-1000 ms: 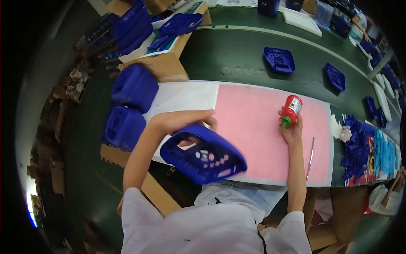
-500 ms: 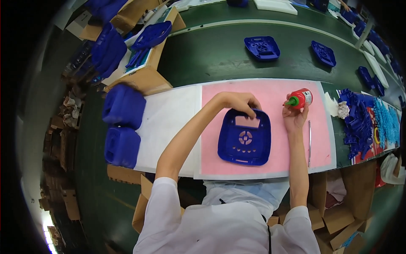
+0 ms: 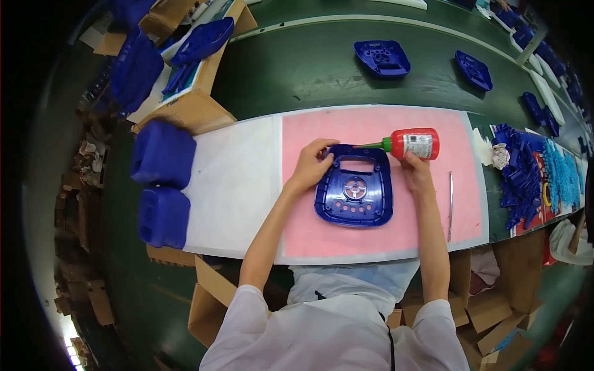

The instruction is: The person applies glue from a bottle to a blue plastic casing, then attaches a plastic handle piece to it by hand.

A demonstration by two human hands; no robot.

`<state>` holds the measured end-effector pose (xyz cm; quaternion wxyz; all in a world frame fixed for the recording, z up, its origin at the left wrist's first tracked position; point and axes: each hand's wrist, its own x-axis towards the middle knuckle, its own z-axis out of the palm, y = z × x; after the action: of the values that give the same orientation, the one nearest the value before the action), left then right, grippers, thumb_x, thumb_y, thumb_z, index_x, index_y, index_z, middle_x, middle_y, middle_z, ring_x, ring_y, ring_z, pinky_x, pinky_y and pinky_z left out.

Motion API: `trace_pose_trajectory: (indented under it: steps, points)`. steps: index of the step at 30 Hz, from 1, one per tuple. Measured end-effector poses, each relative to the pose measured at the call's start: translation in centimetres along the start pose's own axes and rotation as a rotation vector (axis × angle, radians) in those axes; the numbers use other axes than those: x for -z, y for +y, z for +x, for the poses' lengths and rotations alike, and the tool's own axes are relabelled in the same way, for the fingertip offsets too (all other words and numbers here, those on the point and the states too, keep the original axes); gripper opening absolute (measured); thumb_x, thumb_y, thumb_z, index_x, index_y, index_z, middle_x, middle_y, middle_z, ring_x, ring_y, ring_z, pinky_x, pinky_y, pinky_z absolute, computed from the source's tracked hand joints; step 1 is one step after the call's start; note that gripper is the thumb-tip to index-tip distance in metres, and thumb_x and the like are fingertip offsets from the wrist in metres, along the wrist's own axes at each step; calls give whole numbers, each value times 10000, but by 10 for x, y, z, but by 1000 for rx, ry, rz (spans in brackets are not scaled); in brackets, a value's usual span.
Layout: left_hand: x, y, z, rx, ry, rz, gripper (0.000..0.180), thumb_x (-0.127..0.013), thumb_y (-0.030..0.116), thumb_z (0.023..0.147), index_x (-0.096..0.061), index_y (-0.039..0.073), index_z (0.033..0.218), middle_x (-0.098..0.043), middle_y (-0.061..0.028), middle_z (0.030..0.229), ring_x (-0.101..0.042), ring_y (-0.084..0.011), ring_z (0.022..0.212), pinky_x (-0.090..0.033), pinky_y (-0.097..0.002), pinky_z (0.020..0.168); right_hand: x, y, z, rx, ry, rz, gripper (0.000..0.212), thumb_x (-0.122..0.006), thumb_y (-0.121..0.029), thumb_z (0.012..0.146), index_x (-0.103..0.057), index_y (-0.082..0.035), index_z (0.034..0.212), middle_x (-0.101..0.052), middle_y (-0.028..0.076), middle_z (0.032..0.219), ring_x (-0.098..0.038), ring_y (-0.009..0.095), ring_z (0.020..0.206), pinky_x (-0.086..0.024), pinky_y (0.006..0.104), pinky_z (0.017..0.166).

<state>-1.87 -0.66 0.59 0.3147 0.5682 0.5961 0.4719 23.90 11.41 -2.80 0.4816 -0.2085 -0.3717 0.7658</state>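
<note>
A blue plastic cover (image 3: 354,213) lies on the pink mat, showing a cut-out window near its top, a round grille and a row of small holes. My left hand (image 3: 311,166) grips its upper left corner, the thumb on the rim. Closed around a red squeeze bottle (image 3: 427,143) is my right hand (image 3: 417,173), just right of the cover. The bottle lies sideways. Its long green nozzle (image 3: 374,146) points left, with the tip at the cover's top edge; whether it touches I cannot tell.
A metal rod-like tool (image 3: 450,207) lies on the pink mat (image 3: 439,241) at right. Two blue housings (image 3: 162,154) stand at left. Beyond the mat, blue covers (image 3: 382,59) rest on a green surface. Blue strips (image 3: 523,179) and light-blue pieces (image 3: 562,173) pile up at far right.
My left hand has moved from the cover's upper right to its upper left corner. The cover's upward face looks different. The bottle has swung level, bringing its nozzle left to the cover's top edge.
</note>
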Motion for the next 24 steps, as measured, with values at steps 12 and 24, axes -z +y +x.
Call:
trace_pose_trajectory:
  steps: [12,24]
  points:
    - [0,-3,-8,1,176,-78,267,-640,38,847,-673,15,1111,-662,-74,925,-564,-136,768,-484,-266,734,-23,0,-10,28,139,-233,415,-776,45,750,-622,-59,1121,-672,54,1036,-650,173,951,-541,309,837]
    - [2,-3,-8,53,174,-119,274,-662,75,860,-678,25,1130,-680,-74,949,-588,-126,813,-488,-263,759,-25,-5,-12,54,105,-330,386,-777,46,751,-637,-47,1097,-684,55,1013,-660,164,923,-548,298,813]
